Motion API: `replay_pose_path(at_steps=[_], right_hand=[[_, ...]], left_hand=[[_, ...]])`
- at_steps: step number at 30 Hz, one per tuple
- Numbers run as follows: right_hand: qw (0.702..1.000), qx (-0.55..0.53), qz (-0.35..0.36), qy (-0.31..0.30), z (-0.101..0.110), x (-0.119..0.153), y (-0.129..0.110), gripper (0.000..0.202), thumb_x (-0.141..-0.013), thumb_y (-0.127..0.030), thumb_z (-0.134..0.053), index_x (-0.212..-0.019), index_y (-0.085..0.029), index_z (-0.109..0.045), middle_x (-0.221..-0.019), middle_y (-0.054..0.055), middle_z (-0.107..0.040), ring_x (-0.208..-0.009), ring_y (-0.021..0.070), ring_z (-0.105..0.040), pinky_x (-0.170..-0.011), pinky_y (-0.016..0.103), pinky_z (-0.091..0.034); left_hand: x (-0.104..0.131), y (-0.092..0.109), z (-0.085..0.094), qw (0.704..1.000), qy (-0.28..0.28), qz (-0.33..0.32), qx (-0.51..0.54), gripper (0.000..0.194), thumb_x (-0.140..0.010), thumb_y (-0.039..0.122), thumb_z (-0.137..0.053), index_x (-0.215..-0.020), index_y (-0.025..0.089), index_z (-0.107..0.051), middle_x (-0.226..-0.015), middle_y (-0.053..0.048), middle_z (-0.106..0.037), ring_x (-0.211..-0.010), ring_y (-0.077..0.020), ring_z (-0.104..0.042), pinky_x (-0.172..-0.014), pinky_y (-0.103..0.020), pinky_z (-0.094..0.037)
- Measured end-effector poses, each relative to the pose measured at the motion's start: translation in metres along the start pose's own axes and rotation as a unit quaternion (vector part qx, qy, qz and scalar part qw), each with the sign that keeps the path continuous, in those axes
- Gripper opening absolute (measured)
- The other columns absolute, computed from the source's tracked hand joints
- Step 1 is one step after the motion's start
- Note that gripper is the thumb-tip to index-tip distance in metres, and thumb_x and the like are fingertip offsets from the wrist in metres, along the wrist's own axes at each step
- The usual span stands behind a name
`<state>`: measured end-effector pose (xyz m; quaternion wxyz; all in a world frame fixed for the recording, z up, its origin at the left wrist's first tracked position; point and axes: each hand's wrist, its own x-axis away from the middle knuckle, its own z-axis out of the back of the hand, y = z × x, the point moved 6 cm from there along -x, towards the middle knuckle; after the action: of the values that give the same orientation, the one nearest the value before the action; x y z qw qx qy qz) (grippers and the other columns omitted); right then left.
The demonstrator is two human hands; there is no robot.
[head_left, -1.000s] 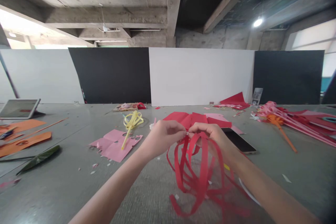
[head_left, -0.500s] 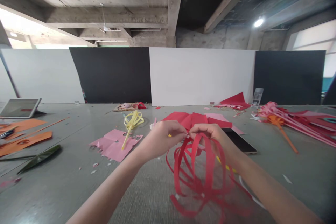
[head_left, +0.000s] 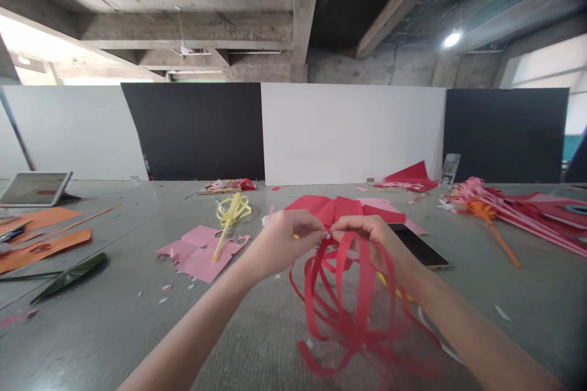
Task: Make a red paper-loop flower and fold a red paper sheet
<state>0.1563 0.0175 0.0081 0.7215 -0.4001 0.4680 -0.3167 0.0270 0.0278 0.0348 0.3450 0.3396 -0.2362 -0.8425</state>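
Observation:
A loose, round cage of looped red paper strips [head_left: 365,293] hangs below my right hand [head_left: 373,233], whose thumb and fingers are closed on the strips' upper ends. My left hand [head_left: 288,238] is closed in a pinch, its fingertips meeting the right ones. Between the fingertips shows a small white bit [head_left: 327,235], too small to name. The lower strips fan out and blur near the front. Folded red paper [head_left: 321,204] lies just beyond both hands. Something yellow shows partly behind the strips near my right wrist.
A phone [head_left: 419,245] lies right of my right hand. Pink cut paper [head_left: 202,252] with a yellow paper-strip piece [head_left: 233,211] is on the left, beyond orange sheets [head_left: 46,250] and a green leaf shape [head_left: 71,278]. Pink and red strips [head_left: 495,208] pile up at right; panels stand behind.
Both hands stay in almost the same place, fingertips together. The hanging red strips have shifted very slightly.

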Motion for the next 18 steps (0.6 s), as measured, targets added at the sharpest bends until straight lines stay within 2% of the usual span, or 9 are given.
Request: replay_pose_path(at_steps=[5,12,18], right_hand=[[1.000,0.006,-0.006,0.010,-0.0002,-0.0002,0.0007,0.014,-0.075,-0.013,-0.049,-0.062,-0.018,-0.051,-0.057,-0.005,-0.040,-0.058,0.0096,-0.042,-0.053,0.021,-0.037],[0.999,0.025,0.000,0.023,0.0025,0.0001,0.0026,0.012,-0.073,-0.013,-0.047,-0.066,-0.018,-0.055,-0.065,-0.003,-0.051,-0.057,0.0103,-0.045,-0.054,0.024,-0.038],[1.000,-0.018,-0.006,0.025,0.0017,-0.0022,0.0058,0.010,-0.073,-0.016,-0.050,-0.066,-0.018,-0.057,-0.062,-0.003,-0.049,-0.054,0.0099,-0.044,-0.050,0.023,-0.037]], left_hand=[[-0.0005,-0.0001,-0.0012,1.000,-0.003,0.001,-0.002,0.014,-0.079,0.022,-0.053,-0.078,0.017,-0.066,-0.071,0.000,-0.062,-0.062,-0.0099,-0.051,-0.056,-0.022,-0.038],[0.0017,0.0016,-0.0020,1.000,-0.010,0.005,0.005,0.015,-0.080,0.023,-0.051,-0.078,0.017,-0.065,-0.073,-0.001,-0.063,-0.064,-0.0106,-0.053,-0.058,-0.023,-0.039],[0.0004,0.0022,-0.0015,1.000,-0.003,-0.002,-0.005,0.015,-0.081,0.023,-0.050,-0.077,0.017,-0.063,-0.070,0.000,-0.061,-0.061,-0.0105,-0.051,-0.055,-0.023,-0.039]])
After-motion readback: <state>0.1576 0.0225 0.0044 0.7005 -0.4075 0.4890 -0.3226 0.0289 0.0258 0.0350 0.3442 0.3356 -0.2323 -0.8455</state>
